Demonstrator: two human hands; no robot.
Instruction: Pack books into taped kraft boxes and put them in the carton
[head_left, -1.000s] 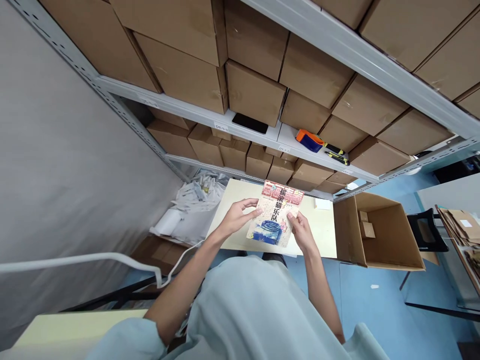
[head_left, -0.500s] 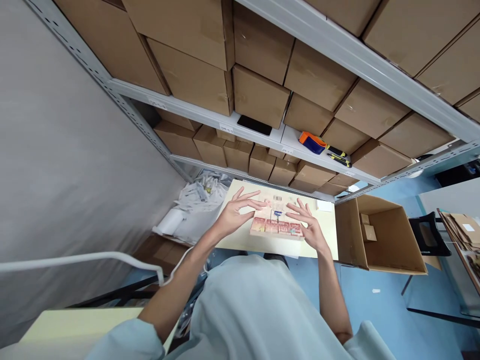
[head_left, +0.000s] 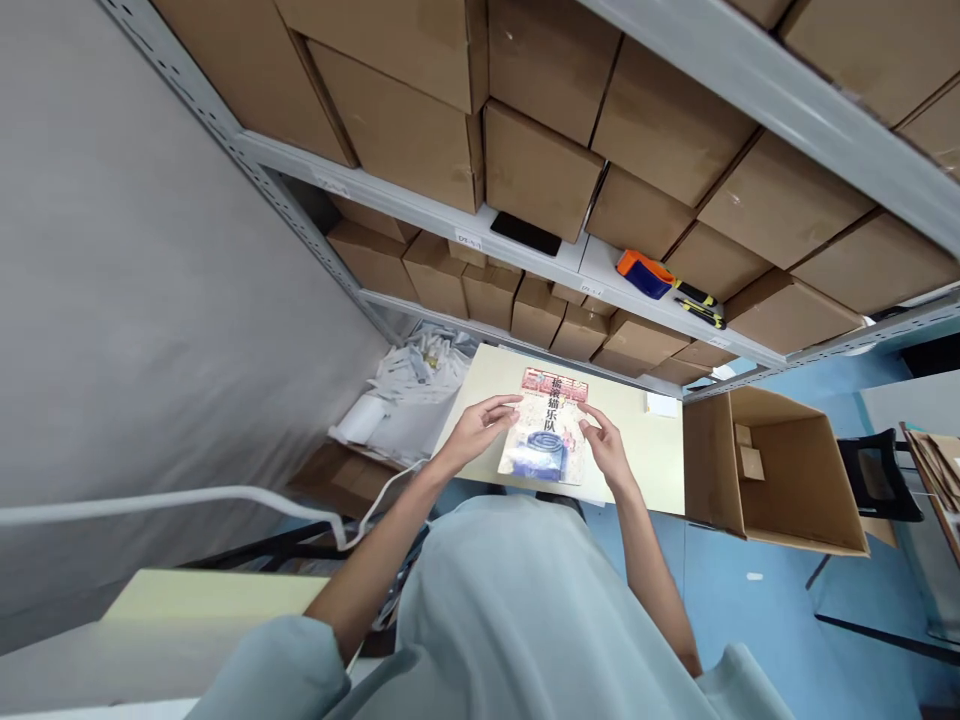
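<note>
A pale book [head_left: 546,440] with dark vertical characters and a blue picture on its cover lies between my hands, over the cream tabletop [head_left: 645,460]. My left hand [head_left: 486,424] pinches its upper left edge between thumb and fingers. On the other side, my right hand [head_left: 601,438] grips the upper right edge, thumb and fingertips on it. A red-patterned printed item [head_left: 555,384] shows just beyond the book's top edge; the rest of it is hidden.
Shelves of cardboard boxes [head_left: 540,165] rise behind the table, holding a black phone-like slab [head_left: 525,233] and an orange-blue tool [head_left: 645,274]. An open carton [head_left: 799,470] stands right. White scraps [head_left: 424,375] lie left. A white tube [head_left: 247,493] crosses the lower left.
The pale cover with the blue picture now shows between my hands, where a red-patterned item showed before. Both hands have closed in on its edges. The view has shifted slightly.
</note>
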